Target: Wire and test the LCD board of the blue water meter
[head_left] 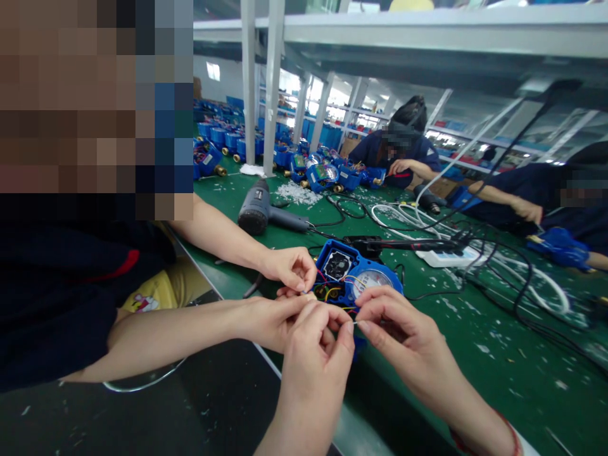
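Observation:
My left hand [320,354] and my right hand [403,329] meet fingertip to fingertip at the near side of a blue water meter [386,271]. Both are closed in a pinch on a thin pale strand [354,323] that spans the small gap between them. Its ends are hidden by my fingers. The meter's housing is uncovered, with a round dial [370,283], a black square part [337,265] and coloured wires [327,291] showing. From the left, a co-worker's two hands [292,269] are also at the wires, one of them touching or very near my left hand.
A grey heat gun [270,212] lies behind the meter. White and black cables [517,278] and a white power strip [451,256] spread across the green bench [475,367]. Several blue meters [323,174] crowd the back. Two people work opposite. Metal posts [274,88] hold a shelf overhead.

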Motion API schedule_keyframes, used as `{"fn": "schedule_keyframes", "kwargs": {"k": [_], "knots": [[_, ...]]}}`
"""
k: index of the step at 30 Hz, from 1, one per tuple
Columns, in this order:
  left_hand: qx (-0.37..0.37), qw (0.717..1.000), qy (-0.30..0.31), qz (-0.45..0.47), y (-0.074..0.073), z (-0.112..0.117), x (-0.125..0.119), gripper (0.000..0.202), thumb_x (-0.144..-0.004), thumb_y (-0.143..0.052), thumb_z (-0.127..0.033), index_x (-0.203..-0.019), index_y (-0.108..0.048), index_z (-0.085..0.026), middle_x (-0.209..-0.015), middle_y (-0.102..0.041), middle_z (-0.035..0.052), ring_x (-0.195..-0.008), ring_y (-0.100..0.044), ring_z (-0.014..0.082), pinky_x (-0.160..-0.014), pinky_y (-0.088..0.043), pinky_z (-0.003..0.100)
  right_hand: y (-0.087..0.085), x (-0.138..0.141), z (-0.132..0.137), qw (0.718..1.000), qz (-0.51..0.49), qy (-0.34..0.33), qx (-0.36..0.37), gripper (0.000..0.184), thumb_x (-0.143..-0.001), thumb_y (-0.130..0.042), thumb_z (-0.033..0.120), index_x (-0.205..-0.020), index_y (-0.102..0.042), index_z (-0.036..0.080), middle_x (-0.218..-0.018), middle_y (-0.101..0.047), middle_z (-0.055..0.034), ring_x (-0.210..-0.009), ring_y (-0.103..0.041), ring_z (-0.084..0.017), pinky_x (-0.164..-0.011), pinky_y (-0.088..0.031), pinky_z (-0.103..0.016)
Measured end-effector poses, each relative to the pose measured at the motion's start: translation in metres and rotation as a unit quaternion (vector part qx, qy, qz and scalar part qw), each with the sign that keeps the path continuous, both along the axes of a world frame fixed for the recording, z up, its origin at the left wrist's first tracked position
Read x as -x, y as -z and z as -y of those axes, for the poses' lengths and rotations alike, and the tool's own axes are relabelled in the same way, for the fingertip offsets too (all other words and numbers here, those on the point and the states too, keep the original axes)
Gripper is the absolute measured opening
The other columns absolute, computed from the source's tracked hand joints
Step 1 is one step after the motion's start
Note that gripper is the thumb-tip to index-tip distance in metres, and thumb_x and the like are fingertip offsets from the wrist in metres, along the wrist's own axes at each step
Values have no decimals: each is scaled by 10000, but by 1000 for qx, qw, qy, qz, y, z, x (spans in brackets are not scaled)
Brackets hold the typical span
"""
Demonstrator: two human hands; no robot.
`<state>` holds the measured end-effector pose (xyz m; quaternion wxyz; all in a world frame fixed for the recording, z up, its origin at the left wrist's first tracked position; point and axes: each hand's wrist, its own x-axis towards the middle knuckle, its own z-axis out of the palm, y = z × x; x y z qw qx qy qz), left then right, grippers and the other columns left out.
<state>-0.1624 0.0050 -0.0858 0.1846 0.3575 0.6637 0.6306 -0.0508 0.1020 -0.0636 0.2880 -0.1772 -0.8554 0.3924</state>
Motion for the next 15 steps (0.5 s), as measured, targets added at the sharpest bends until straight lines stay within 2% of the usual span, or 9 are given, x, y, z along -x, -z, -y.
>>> {"fn": "schedule_keyframes", "kwargs": {"k": [3,5,7,9,10,11,12,14,15], "knots": [[3,1000,-17,-21,0,0,-2,145,-800,-565,-180,-658,-590,-181,-630,-510,-33,-459,-413,82,-476,-379,229,3,1,-1,1000,1,4,-7,113,-901,-564,199,-800,-611,215,-976,-571,-13,-937,-576,-113,-678,-448,-173],[-6,999,-44,-28,5,8,-9,87,-827,-583,-229,-790,-649,-186,-694,-557,-14,-490,-455,93,-498,-417,239,4,1,-1,1000,-1,8,-7,115,-906,-564,207,-799,-603,211,-961,-576,-12,-932,-576,-112,-704,-451,-173],[-27,996,-83,-9,11,21,-18,191,-850,-593,-286,-1015,-657,-215,-804,-606,11,-522,-502,105,-511,-459,252,4,2,-1,1000,-1,14,-9,118,-909,-563,212,-797,-599,205,-947,-585,-12,-918,-578,-110,-722,-451,-172],[-52,991,-119,39,17,33,-21,224,-868,-579,-314,-1075,-650,-265,-857,-638,22,-547,-543,122,-510,-496,270,5,3,-2,1000,-8,19,-12,116,-905,-565,210,-795,-600,199,-930,-595,-11,-887,-580,-106,-728,-452,-171],[-54,991,-105,70,20,37,-18,150,-843,-614,-328,-966,-682,-278,-828,-654,23,-529,-543,133,-468,-491,279,5,4,-2,1000,-13,23,-14,115,-901,-568,209,-793,-603,196,-920,-598,-11,-868,-582,-105,-726,-454,-172],[-38,991,-42,117,22,37,-10,63,-805,-663,-336,-827,-693,-285,-721,-646,16,-509,-557,158,-403,-472,284,5,4,-3,999,-19,28,-17,115,-897,-572,209,-788,-606,194,-908,-600,-12,-850,-582,-104,-717,-455,-171],[-28,990,-11,136,23,34,2,79,-799,-672,-342,-741,-687,-289,-634,-627,21,-529,-590,200,-366,-470,300,5,5,-3,999,-23,33,-21,116,-893,-575,210,-784,-610,192,-895,-601,-13,-829,-582,-104,-698,-456,-170],[-17,987,36,158,24,20,35,177,-851,-627,-336,-686,-667,-288,-596,-629,32,-627,-646,236,-417,-535,329,5,5,-4,998,-23,45,-31,125,-891,-573,216,-778,-617,187,-873,-603,-17,-779,-576,-104,-640,-450,-169],[-7,983,64,171,24,12,52,202,-871,-618,-312,-681,-652,-254,-612,-648,26,-645,-658,210,-486,-573,333,6,5,-3,998,-22,51,-37,128,-892,-571,220,-779,-620,185,-862,-604,-19,-751,-570,-104,-609,-443,-171]]}}
